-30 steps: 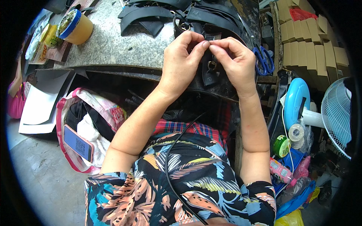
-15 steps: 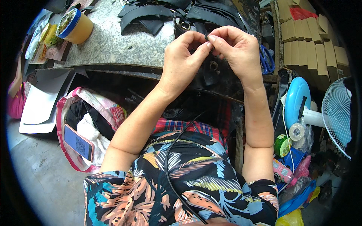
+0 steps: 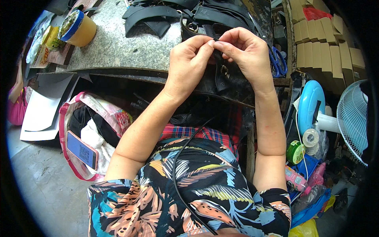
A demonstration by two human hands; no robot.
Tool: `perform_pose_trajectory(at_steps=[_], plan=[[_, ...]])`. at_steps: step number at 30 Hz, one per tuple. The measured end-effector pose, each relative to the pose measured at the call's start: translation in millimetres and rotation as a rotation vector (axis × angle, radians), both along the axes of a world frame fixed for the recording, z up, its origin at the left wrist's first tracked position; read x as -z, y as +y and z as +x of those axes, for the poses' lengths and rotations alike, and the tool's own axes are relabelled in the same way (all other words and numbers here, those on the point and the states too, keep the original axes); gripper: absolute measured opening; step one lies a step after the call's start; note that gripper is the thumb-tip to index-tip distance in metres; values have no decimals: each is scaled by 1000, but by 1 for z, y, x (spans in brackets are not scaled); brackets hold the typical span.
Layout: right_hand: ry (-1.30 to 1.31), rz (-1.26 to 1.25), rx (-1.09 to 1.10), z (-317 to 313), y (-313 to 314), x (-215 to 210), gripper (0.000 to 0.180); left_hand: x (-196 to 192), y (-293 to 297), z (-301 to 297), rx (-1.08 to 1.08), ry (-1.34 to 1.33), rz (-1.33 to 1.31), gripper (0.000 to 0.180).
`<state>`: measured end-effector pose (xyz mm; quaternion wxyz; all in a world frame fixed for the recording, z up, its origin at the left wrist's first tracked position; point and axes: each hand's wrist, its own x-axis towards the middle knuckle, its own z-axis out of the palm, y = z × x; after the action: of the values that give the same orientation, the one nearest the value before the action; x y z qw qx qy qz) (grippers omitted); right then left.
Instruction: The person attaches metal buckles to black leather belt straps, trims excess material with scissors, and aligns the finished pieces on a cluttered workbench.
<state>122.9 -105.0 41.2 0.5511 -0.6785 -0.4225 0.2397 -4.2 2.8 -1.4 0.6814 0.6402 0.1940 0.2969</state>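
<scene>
Head view, hands (image 3: 187, 60) pinching black strap (image 3: 219, 79), pink-lettered bag (image 3: 111, 110)

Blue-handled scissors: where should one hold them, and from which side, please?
Probably by the blue handle loops, coming from the right: these rings lie exposed there, while the right hand is close on their left.

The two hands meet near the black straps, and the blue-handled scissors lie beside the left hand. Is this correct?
Not quite: the head view shows the blue-handled scissors beside the right hand, not the left hand. The two hands do meet near the black straps.
</scene>
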Motion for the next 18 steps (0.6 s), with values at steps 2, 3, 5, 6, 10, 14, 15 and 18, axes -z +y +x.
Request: perform_pose_trajectory(at_steps=[2, 3, 5, 6, 10, 14, 15, 18], plan=[[-2, -27, 19, 0, -1, -1, 12, 1, -2, 2, -61, -12, 24, 17], [-18, -33, 21, 0, -1, -1, 12, 1, -2, 2, -74, -21, 66, 17], [-51, -47, 24, 0, -2, -1, 12, 1, -3, 2, -89, 9, 128, 17], [-31, -38, 22, 0, -2, -2, 12, 1, -4, 2, -81, 3, 93, 17], [80, 9, 37, 0, -1, -1, 10, 0, -4, 2, -81, -20, 20, 17], [-59, -10, 17, -2, -1, -2, 11, -1, -3, 3, -97, -19, 113, 16], [-88, -26, 38, -3, -1, -3, 10, -2, -3, 2, -83, 7, 137, 16], [-264, -40, 89, -6, 1, -5, 8, -4, -2, -1, -57, 91, 208, 17]])
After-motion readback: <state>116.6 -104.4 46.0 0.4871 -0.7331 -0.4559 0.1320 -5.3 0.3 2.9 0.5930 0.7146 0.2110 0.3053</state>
